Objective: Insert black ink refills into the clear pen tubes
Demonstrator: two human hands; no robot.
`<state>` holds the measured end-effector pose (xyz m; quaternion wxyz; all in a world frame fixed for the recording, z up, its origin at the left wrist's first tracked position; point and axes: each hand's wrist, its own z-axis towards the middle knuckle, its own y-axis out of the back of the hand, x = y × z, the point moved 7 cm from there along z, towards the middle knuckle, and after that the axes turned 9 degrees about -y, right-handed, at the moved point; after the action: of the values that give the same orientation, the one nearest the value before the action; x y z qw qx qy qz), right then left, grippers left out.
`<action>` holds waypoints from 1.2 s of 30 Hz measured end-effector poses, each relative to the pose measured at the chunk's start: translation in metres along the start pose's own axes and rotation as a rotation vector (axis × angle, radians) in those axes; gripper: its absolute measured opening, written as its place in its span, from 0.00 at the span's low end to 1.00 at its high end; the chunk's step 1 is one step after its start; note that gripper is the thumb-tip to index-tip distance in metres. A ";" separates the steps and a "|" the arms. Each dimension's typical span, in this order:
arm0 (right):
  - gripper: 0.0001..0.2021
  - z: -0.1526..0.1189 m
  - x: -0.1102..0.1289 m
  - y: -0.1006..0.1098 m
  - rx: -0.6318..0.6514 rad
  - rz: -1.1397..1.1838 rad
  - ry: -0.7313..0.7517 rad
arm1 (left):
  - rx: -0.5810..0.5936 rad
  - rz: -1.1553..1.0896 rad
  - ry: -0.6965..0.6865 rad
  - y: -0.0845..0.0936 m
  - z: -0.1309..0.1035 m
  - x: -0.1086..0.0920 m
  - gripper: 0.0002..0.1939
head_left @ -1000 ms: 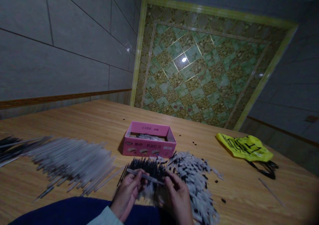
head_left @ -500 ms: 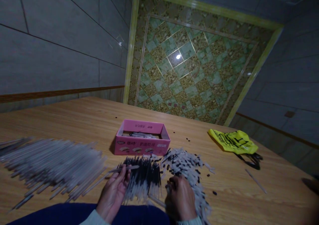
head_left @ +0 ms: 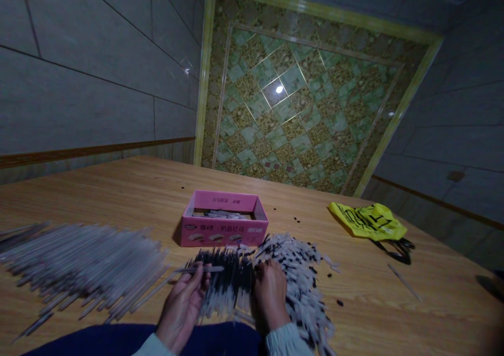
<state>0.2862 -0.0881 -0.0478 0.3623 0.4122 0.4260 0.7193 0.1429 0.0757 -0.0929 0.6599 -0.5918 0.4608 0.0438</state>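
Observation:
My left hand (head_left: 185, 295) pinches a thin translucent stick (head_left: 210, 269), which points right over a pile of dark-tipped sticks (head_left: 226, 282). My right hand (head_left: 271, 292) is closed at the right edge of that pile; whatever its fingers hold is hidden. Right beside it spreads a heap of small white and black pieces (head_left: 299, 272). Behind the dark-tipped pile stands an open pink box (head_left: 224, 232) with pale sticks (head_left: 222, 214) inside. A broad pile of long translucent sticks (head_left: 86, 264) lies to the left.
A yellow bag (head_left: 368, 221) with black straps lies at the right of the wooden table (head_left: 129, 188). One lone stick (head_left: 404, 282) is nearer the front. A few small black bits are scattered behind and right of the heap.
My right hand has moved left and slightly away from me, from the white and black heap to the dark-tipped pile. My left hand has shifted slightly right, still pinching the stick.

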 end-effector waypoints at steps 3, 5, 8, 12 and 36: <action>0.11 0.003 -0.003 -0.002 0.009 -0.012 -0.031 | 0.010 0.006 -0.022 0.000 0.002 0.000 0.10; 0.10 0.004 -0.004 -0.005 0.017 -0.018 -0.046 | 0.012 0.010 -0.032 0.000 0.002 -0.001 0.10; 0.09 0.004 -0.004 -0.008 0.025 -0.024 -0.060 | 0.023 0.019 -0.043 -0.001 0.001 0.000 0.09; 0.07 0.001 -0.001 -0.006 0.015 -0.018 -0.046 | 0.038 0.037 -0.046 -0.002 0.001 0.002 0.10; 0.16 -0.072 0.069 0.019 0.585 0.011 0.477 | 0.069 0.009 -0.107 -0.002 0.004 -0.011 0.13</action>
<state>0.1902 -0.0576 -0.0323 0.1162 0.3216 0.6836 0.6448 0.1398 0.0837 -0.0850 0.7034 -0.5634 0.4289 0.0625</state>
